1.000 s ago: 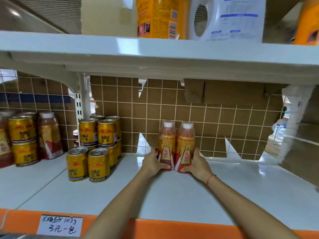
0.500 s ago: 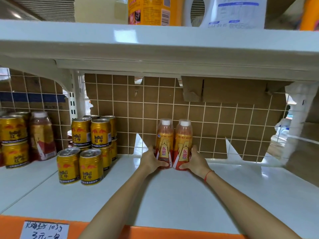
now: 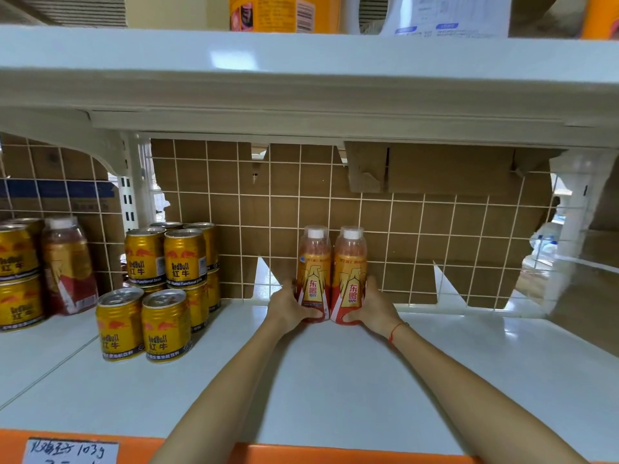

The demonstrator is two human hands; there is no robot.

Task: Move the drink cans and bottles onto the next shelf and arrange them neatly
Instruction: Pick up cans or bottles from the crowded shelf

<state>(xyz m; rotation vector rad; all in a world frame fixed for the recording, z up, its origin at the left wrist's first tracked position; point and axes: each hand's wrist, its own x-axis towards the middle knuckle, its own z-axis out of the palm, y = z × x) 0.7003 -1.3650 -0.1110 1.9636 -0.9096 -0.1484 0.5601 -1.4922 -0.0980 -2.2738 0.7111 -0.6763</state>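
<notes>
Two orange drink bottles with white caps stand side by side near the back of the white shelf (image 3: 335, 380). My left hand (image 3: 291, 308) grips the base of the left bottle (image 3: 313, 262), and my right hand (image 3: 371, 308) grips the base of the right bottle (image 3: 350, 262). The two bottles touch each other, close to the wire grid at the back. Gold Red Bull cans (image 3: 160, 289) are stacked in two layers at the left of this shelf. On the neighbouring shelf at far left stand more gold cans (image 3: 16, 272) and another bottle (image 3: 68, 262).
A white shelf board (image 3: 301, 72) hangs close overhead, carrying an orange container and a white jug. The wire grid with cardboard (image 3: 435, 236) behind it closes the back. An orange price rail (image 3: 301, 453) with a handwritten label runs along the front edge.
Both hands have pushed the two bottles a little farther back toward the wire grid. The camera has dipped slightly.
</notes>
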